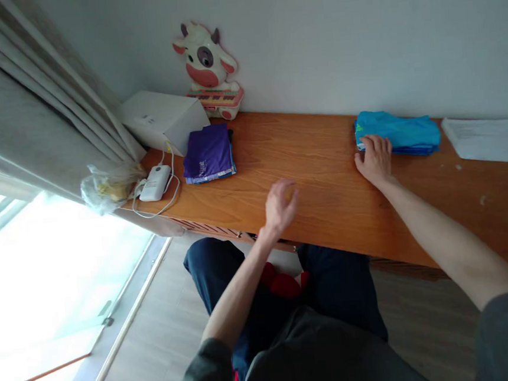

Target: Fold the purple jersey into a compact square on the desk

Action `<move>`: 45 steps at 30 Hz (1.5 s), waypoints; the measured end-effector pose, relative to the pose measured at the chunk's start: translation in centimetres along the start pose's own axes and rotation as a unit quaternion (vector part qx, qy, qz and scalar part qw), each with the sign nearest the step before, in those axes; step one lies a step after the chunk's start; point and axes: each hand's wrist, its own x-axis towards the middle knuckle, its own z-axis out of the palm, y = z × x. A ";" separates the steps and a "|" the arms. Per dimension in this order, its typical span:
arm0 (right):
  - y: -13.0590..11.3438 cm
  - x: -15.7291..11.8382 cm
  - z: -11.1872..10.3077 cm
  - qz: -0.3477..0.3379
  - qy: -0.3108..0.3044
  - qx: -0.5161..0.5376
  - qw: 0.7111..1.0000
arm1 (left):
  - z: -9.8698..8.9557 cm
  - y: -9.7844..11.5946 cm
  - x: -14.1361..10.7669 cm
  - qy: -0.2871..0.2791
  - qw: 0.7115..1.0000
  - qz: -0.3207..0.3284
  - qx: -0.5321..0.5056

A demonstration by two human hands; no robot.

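My right hand [376, 157] rests at the near left corner of a folded bright blue cloth stack [402, 132] on the wooden table. Its fingers are stretched over the cloth's edge; the thumb points left. Over the table's near middle hovers my left hand [281, 205], with nothing in it and its fingers loosely curved, thumb apart. To the left lies a stack of folded cloths with a purple one [208, 152] on top, well apart from both hands.
A white box [165, 116] and a cow-shaped toy keyboard [208, 70] stand against the wall. Near the left edge are a white device [155, 183] with a cable and a clear plastic bag [109, 188]. White papers [492, 139] lie at the right. A curtain [46, 108] hangs left.
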 end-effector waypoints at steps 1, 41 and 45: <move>-0.1 -0.2 -0.2 -0.003 -0.018 0.006 1.000 | -2.4 -2.0 1.9 0.031 0.999 -0.018 0.037; -7.7 -18.0 -4.5 0.022 -0.079 0.407 0.910 | 3.7 5.6 -4.3 -0.151 0.985 0.074 -0.042; -7.3 -19.9 -4.8 -0.002 -0.047 0.366 0.929 | 1.6 2.5 -4.9 -0.086 0.995 0.016 0.053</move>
